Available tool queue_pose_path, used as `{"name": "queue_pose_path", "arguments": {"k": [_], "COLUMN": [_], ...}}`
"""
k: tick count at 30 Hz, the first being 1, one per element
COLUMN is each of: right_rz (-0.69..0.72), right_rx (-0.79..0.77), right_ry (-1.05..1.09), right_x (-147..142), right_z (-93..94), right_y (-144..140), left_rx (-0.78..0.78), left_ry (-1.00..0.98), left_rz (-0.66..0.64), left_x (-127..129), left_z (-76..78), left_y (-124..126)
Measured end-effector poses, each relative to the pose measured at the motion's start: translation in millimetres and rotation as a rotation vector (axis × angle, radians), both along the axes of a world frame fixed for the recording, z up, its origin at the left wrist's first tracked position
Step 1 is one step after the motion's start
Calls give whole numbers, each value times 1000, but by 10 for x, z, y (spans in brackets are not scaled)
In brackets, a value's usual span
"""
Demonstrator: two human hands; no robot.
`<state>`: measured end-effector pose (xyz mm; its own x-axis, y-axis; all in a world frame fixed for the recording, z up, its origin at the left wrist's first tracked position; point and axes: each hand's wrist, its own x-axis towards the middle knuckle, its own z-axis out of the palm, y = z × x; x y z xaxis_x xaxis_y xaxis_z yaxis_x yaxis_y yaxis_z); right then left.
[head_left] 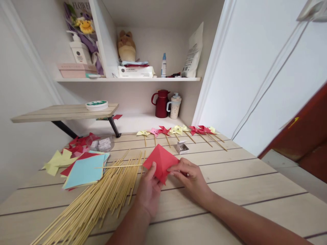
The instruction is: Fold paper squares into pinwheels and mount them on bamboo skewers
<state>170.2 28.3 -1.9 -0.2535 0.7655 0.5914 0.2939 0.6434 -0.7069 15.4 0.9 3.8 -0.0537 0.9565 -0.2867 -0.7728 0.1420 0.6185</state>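
A red paper square (161, 160) with crease lines is held a little above the table between both hands. My left hand (149, 189) grips its lower left side, thumb on top and fingers underneath. The fingers of my right hand (187, 173) pinch the paper's right corner. Left of my left hand lies a spread of thin wooden sticks (112, 190), one of them lying crosswise. Beyond the paper stands a small open box (182, 147) with shiny contents too small to name. Finished paper pinwheels (165, 130) on sticks lie in a row along the back.
Blue and red paper sheets (85, 169) are stacked at the left, beside a yellow folded paper (58, 161) and a clear container (103, 143). A raised wooden shelf (63, 111) stands behind them. A dark red jug (161, 104) and a lidded cup (175, 106) stand at the back.
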Motion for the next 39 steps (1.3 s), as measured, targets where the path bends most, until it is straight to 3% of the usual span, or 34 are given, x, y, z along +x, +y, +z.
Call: {"name": "queue_pose_path", "arguments": {"k": [8,17,29,39], "right_rz": [8,11,-44,-41], "right_rx": [-137,-284,-280,-238], "right_ry": [56,163,106,79], "right_x": [-22,-21,-38,-24], "right_z": [61,123,185,180], "right_y": [4,11,-40,-43], "left_rx": [125,143,273,241], "left_ry": [49,-18,77,126], "left_rz": [-46,-138,-185,-136], "left_x": [46,65,99,104], "left_z": [-24,-13,-35,-32], "left_y": [12,-7,-47,-54]}}
